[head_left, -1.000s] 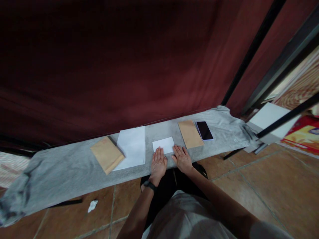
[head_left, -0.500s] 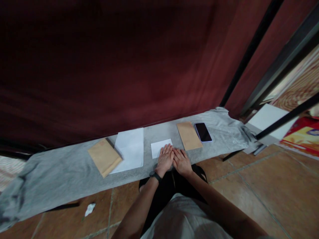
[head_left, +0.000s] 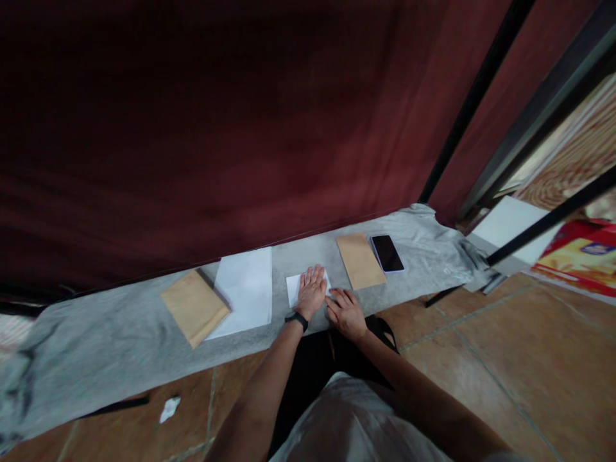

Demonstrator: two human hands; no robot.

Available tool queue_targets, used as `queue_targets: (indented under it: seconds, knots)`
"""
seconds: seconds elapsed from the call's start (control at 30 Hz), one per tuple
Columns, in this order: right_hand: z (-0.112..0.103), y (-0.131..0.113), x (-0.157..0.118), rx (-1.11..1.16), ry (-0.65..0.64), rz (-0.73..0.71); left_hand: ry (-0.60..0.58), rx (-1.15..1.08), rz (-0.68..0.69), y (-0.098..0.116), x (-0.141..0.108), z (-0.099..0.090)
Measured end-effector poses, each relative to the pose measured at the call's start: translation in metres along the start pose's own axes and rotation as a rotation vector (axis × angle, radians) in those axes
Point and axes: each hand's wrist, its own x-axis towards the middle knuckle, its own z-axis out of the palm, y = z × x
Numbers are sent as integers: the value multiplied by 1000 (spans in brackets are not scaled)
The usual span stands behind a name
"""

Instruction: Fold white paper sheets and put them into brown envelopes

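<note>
We spread L hand flat on sm. white paper at our 12 o'clock, prob. to steady it; R hand bends by its 4 o'clock corner (can't tell if pinching), brown envelope apart at 2

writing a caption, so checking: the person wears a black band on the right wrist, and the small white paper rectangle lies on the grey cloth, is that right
Not quite: the head view shows the black band on the left wrist, while the right wrist is bare. The small white paper rectangle does lie on the grey cloth.
</note>
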Motion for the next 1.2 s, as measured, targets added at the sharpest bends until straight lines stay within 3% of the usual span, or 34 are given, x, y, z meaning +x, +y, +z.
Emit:
queue_targets:
  seconds: [0.13,0.43,0.73,0.83,1.0,1.2]
  knots:
    - [2,-1,0,2,5,17,3,-9,-3,0,-8,-2]
    - [2,-3,-2,-3,-50,50,91,-1,15,6,-73,-4]
    - [4,-4,-3,-41,-45,47,203,-66,-269,-14,-113,-4]
    - [4,-4,-3,-46,-31,43,240,-227,-385,-17,-113,-7]
    - [5,-5,-3,-44,-11,37,341,-848,-651,-23,-88,-19]
    - [7,-4,-4,-45,2,39,411,-1100,-818,-38,-69,-29]
